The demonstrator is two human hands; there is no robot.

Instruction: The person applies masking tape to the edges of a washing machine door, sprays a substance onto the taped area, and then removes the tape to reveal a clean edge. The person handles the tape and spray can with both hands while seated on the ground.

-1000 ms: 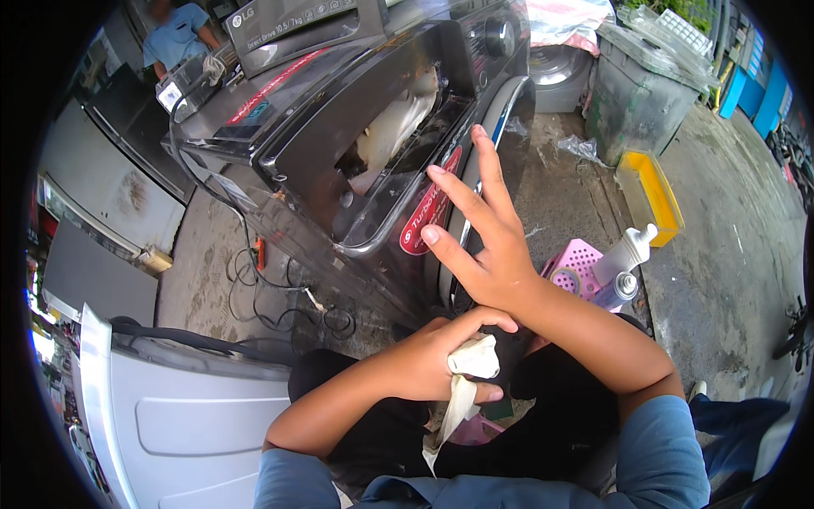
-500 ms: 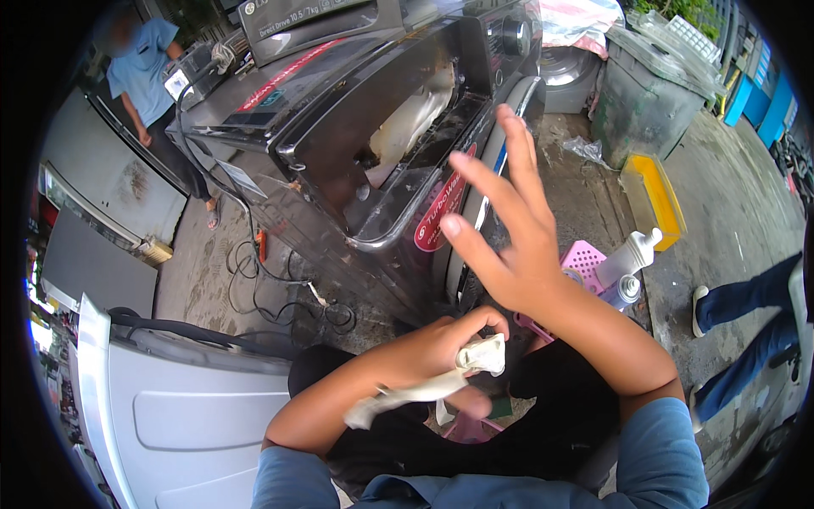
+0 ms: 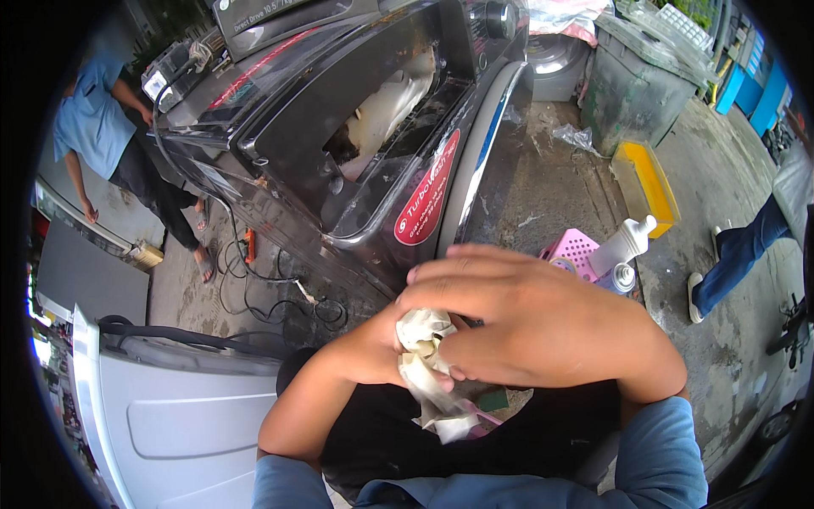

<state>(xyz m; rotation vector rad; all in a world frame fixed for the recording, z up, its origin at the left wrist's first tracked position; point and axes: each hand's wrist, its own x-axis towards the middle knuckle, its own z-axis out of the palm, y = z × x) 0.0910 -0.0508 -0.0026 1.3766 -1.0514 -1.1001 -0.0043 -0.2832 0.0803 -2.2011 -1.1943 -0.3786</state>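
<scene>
My left hand (image 3: 360,349) is closed round a crumpled off-white strip (image 3: 424,329), cloth or tape, I cannot tell which. Its loose tail hangs below, over my lap. Across the top lies my right hand (image 3: 530,318), its thumb pressed on the wad and its fingers reaching over toward my left hand. Just beyond both hands stands a black washing machine (image 3: 292,140). A recess in its upper front holds a stained white sheet (image 3: 394,114). A red oval sticker (image 3: 430,188) is on the panel edge nearest me.
At right are a pink basket (image 3: 577,250), a white bottle (image 3: 623,244), a spray can (image 3: 620,278), a yellow bin (image 3: 649,182) and a grey-green bin (image 3: 640,93). Black cable (image 3: 246,293) coils at left near a white panel (image 3: 195,424). A person (image 3: 97,127) walks at far left; another's legs (image 3: 738,242) show right.
My right hand has come down from beside the machine onto the strip in my left hand. The strip's tail now hangs downward. The person at left has moved farther left and nearer.
</scene>
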